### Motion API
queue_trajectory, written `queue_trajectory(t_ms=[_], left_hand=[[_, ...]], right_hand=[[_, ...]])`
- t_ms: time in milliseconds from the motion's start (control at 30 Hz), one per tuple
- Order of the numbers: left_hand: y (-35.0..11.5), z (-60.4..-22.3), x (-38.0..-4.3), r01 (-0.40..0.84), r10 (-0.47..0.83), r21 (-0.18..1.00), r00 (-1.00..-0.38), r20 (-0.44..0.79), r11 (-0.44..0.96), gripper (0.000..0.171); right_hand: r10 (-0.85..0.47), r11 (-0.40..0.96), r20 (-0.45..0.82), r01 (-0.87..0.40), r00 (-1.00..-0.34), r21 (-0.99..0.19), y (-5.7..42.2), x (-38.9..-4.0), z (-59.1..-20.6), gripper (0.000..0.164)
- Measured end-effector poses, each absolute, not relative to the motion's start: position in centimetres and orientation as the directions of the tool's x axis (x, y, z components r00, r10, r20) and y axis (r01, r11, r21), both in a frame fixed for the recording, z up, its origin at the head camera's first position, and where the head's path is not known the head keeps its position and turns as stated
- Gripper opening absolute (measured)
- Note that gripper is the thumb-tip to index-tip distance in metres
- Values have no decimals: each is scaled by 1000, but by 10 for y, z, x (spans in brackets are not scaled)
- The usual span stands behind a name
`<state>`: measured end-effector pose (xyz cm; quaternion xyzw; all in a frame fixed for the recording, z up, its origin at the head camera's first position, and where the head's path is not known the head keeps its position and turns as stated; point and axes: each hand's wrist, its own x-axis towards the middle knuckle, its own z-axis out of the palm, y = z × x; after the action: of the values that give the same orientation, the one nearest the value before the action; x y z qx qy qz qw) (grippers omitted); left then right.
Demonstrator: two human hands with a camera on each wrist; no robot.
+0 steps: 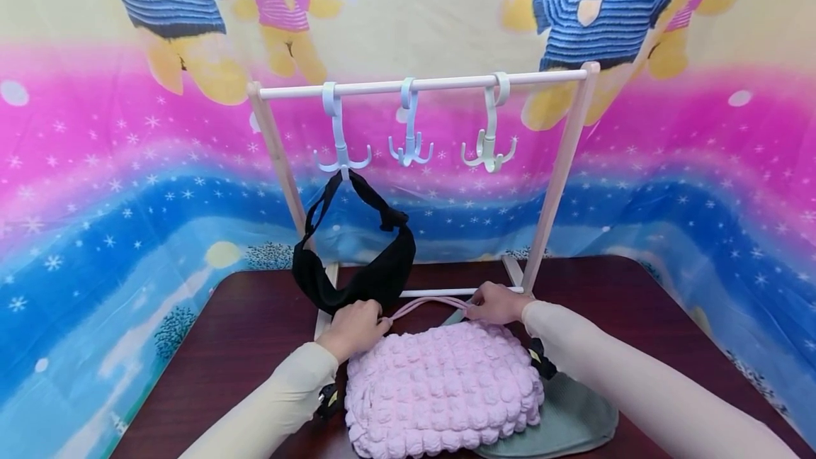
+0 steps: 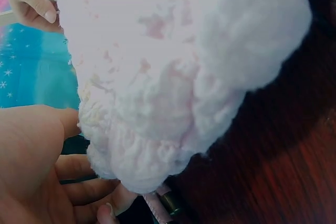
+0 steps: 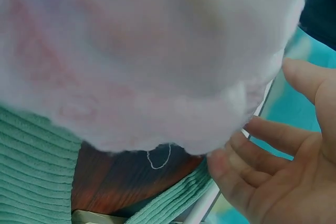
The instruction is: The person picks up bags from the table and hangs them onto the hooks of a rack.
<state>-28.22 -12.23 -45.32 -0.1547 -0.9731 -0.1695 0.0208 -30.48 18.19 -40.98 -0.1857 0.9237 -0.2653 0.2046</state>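
Note black cloth bag (image 1: 390,278) on pale-blue plastic hook (image 1: 339,134); left hand (image 1: 353,328), mostly closed, pinching cord strap (image 1: 433,299) of pink puckered-fabric bag (image 1: 446,388) (at dark-red wood-grain table (image 1: 236,346)); right hand (image 1: 496,304) likewise; then part-hidden green corduroy bag (image 1: 580,409). Apparently spreading strap; next, probably calls for firm, even grip.

No text, label, brand, number or sign can be read in any of the three views.
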Motion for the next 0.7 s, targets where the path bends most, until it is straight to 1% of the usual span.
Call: queue_trajectory(t_ms=[200,300,433,500,533,700], left_hand=[[-121,-454,-282,324,314,320,-946,84,890,42],[-121,-455,-283,340,330,313,-940,87,887,44],[-121,-455,-285,348,342,309,-937,76,885,44],[-121,-455,-285,345,343,312,-937,64,885,45],[-121,-454,-285,345,344,315,-937,60,884,46],[-121,-453,-284,357,362,326,-931,49,875,48]], right_hand=[[-425,792,-246,-226,-871,-567,182,-303,-409,23],[-437,789,-240,-240,-867,-566,182,-301,-408,22],[-474,778,-256,-265,-843,-570,185,-301,-410,30],[-493,772,-252,-285,-833,-568,186,-301,-412,31],[-499,771,-242,-299,-832,-562,187,-301,-413,29],[-518,782,-197,-368,-832,-503,185,-300,-415,13]])
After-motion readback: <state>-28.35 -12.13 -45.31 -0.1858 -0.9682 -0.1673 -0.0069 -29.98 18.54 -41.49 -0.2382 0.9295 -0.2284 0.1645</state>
